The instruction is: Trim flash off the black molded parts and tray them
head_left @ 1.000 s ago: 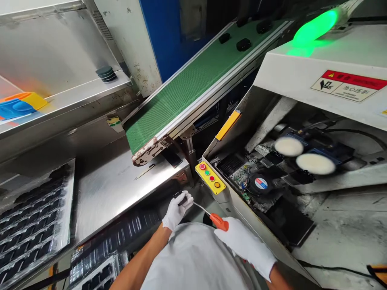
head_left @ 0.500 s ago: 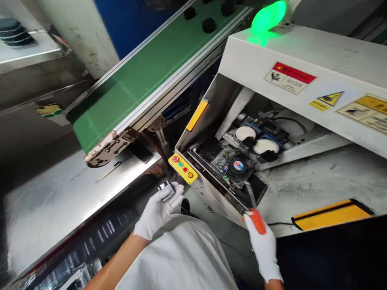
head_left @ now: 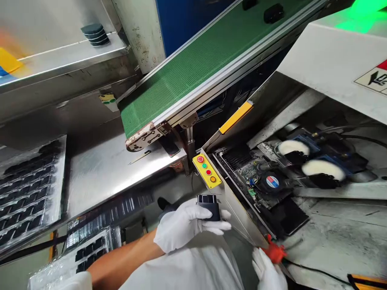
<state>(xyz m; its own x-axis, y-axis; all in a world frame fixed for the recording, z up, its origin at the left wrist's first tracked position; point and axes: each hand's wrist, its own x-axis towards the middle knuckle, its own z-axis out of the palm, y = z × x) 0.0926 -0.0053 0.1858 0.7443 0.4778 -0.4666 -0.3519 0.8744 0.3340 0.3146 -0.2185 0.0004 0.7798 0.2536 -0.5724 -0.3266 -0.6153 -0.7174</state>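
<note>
My left hand (head_left: pixel 187 225), in a white glove, holds a small black plastic connector housing (head_left: pixel 208 207) with its prongs or slots facing up. The thumb lies across its front and the fingers support it from below. At the lower right, my gloved right hand (head_left: pixel 268 272) has its fingers stretched out, close beside a red-orange tool handle (head_left: pixel 273 250) at the machine's edge. Whether the hand touches that handle I cannot tell. A yellow button box (head_left: pixel 207 171) on the machine's corner stands just above the left hand.
A green conveyor belt (head_left: pixel 181 80) carries black parts (head_left: pixel 273 13) at its far end. Inside the white machine are two cream wheels (head_left: pixel 323 171) and a black round motor. On the steel bench (head_left: pixel 99 173) rest a tray of black parts (head_left: pixel 27 189) and a phone (head_left: pixel 169 146).
The view has swung left. My left hand has turned and raised the connector housing in front of me. The right hand's fingers have loosened from the orange-handled tool, which now lies at the machine's edge.
</note>
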